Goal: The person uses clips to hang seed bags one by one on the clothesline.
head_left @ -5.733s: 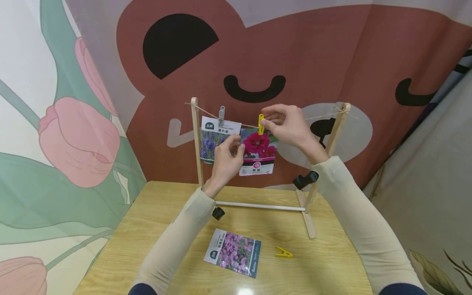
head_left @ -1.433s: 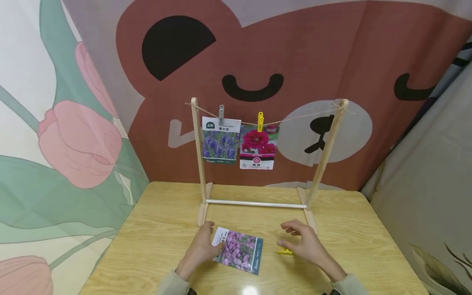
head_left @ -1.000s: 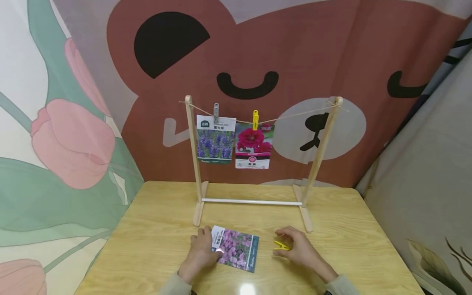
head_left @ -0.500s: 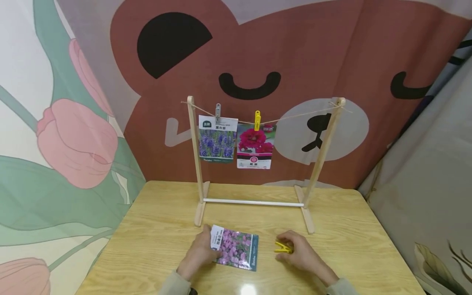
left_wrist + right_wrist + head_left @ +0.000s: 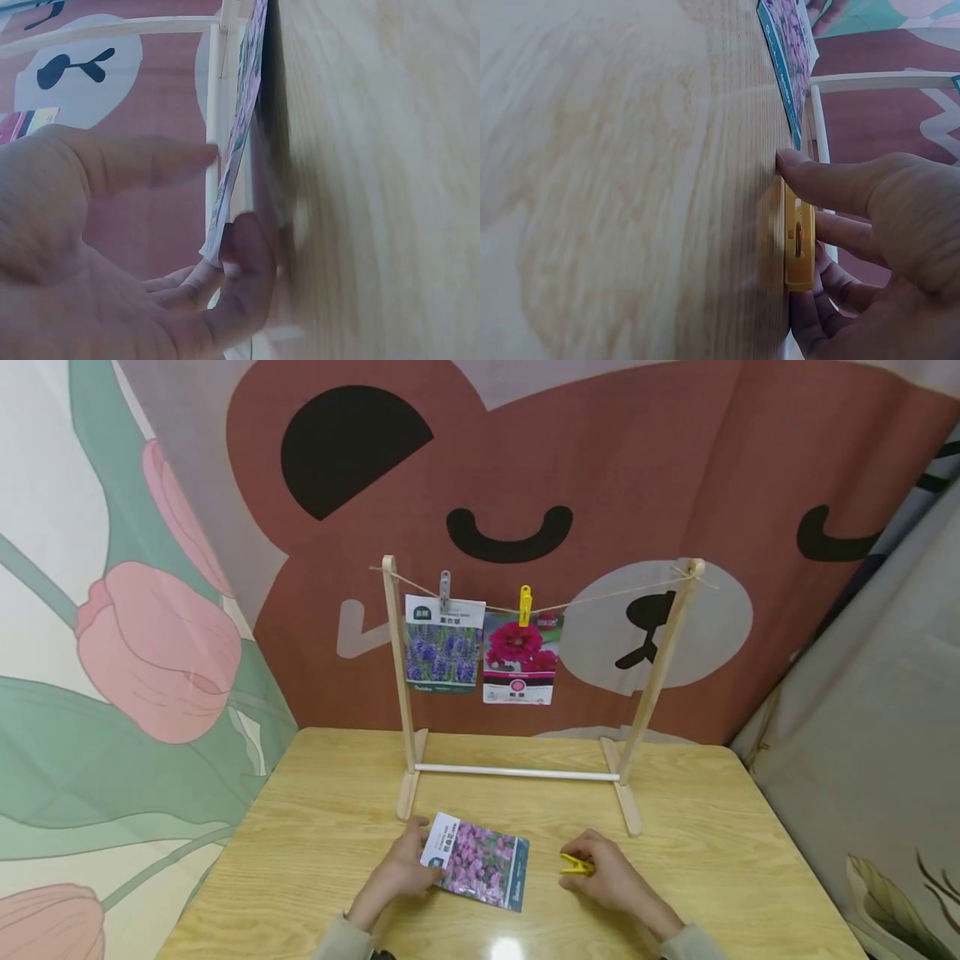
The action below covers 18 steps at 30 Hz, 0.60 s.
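The left hand (image 5: 403,867) pinches the white end of the flower packet (image 5: 480,864), thumb on top and fingers tucked under. That end is up off the table (image 5: 330,793), in front of the wooden stand (image 5: 657,681). The right hand (image 5: 609,875) has its thumb and fingers bent around the yellow clip (image 5: 576,865), low by the table; the pictures can't tell how hard it squeezes.

Picking both up looks like the step now. The left thumb should press just enough so the packet can't slip or crease. The right fingers should hold the clip's handle ends, so one squeeze can open it.
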### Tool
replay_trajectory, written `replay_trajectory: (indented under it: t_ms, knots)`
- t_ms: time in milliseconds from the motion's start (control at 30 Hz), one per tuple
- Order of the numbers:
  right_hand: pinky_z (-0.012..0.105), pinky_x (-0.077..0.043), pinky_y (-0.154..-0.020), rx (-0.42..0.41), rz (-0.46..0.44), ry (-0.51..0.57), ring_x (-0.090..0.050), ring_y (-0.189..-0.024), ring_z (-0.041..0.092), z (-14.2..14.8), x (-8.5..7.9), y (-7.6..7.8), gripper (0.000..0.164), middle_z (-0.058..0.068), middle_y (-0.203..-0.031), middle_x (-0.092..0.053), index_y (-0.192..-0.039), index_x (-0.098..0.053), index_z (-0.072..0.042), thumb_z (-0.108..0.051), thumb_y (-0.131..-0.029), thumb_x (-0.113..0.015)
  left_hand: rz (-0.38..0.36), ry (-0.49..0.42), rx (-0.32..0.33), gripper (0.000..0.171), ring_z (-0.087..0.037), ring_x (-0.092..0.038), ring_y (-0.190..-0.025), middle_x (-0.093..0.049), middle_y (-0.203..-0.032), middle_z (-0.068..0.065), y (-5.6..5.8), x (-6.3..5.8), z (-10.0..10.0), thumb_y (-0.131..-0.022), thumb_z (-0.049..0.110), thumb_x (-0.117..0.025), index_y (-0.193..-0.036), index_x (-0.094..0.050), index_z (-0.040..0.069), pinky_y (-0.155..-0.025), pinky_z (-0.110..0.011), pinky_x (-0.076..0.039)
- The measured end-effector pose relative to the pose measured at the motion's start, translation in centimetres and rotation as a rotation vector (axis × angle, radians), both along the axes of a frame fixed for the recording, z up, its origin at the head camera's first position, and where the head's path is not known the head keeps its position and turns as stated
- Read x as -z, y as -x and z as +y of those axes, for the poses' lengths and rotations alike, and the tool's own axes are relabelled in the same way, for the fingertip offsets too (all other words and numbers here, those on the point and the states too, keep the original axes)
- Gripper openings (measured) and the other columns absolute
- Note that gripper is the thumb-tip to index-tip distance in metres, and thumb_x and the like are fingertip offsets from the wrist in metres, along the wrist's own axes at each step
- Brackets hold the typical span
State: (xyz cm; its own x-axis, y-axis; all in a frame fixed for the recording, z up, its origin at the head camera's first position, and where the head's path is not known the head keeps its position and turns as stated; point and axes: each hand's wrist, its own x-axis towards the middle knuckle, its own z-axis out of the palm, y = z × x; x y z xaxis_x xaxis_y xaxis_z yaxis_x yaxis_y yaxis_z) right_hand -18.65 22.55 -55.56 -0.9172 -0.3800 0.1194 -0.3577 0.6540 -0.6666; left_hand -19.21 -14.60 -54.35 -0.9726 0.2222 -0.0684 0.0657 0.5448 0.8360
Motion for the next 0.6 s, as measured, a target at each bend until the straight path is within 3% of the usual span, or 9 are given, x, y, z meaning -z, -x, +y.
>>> replay_trajectory:
  t_ms: [67, 133, 333, 467, 600]
  knots:
    - [0.029, -0.058, -0.084, 0.009, 0.013, -0.002, -0.066, -0.095, 0.016, -0.1, 0.14, 0.01, 0.039, -0.001, -0.104, -0.067, -0.114, -0.077, -0.005, -0.022, -0.083, -0.093, 0.002, -0.013, 0.007, 0.094, -0.042, -0.066, -0.115, -0.063, -0.134, -0.033, -0.08, -0.03, -0.03, -0.068, -0.014, -0.077, -0.15, -0.032, -0.014, -0.102, -0.06, -0.054]
    - [0.029, -0.058, -0.083, 0.016, 0.025, 0.002, -0.066, -0.094, 0.014, -0.24, 0.24, 0.01, 0.037, -0.001, -0.103, -0.068, -0.112, -0.077, -0.005, -0.021, -0.083, -0.093, 0.004, -0.024, 0.015, 0.093, -0.045, -0.066, -0.116, -0.062, -0.135, -0.035, -0.13, 0.02, -0.04, -0.066, -0.018, -0.072, -0.15, -0.032, -0.014, -0.102, -0.061, -0.054]
    - [0.027, -0.058, -0.079, 0.031, 0.04, 0.014, -0.065, -0.089, 0.011, -0.51, 0.39, -0.06, 0.031, -0.002, -0.098, -0.068, -0.108, -0.079, -0.007, -0.021, -0.084, -0.092, -0.009, 0.002, 0.021, 0.081, -0.039, -0.067, -0.111, -0.065, -0.131, -0.032, -0.19, 0.08, 0.0, -0.077, -0.015, -0.072, -0.149, -0.036, -0.012, -0.102, -0.06, -0.053]
    - [0.025, -0.055, -0.075, 0.04, 0.032, 0.035, -0.062, -0.085, 0.008, -0.43, 0.42, -0.09, 0.031, -0.002, -0.096, -0.068, -0.108, -0.078, -0.006, -0.023, -0.085, -0.091, -0.022, 0.004, 0.011, 0.073, -0.041, -0.067, -0.115, -0.067, -0.129, -0.033, -0.13, -0.15, -0.06, -0.083, -0.01, -0.075, -0.147, -0.04, -0.012, -0.105, -0.063, -0.051]
    - [0.024, -0.053, -0.07, 0.035, 0.01, 0.06, -0.059, -0.081, 0.005, -0.29, 0.36, -0.12, 0.032, -0.001, -0.094, -0.069, -0.108, -0.077, -0.004, -0.025, -0.087, -0.09, -0.045, -0.045, -0.009, 0.065, -0.04, -0.071, -0.111, -0.066, -0.129, -0.037, -0.06, -0.53, -0.18, -0.088, -0.005, -0.075, -0.145, -0.045, -0.013, -0.098, -0.055, -0.058]
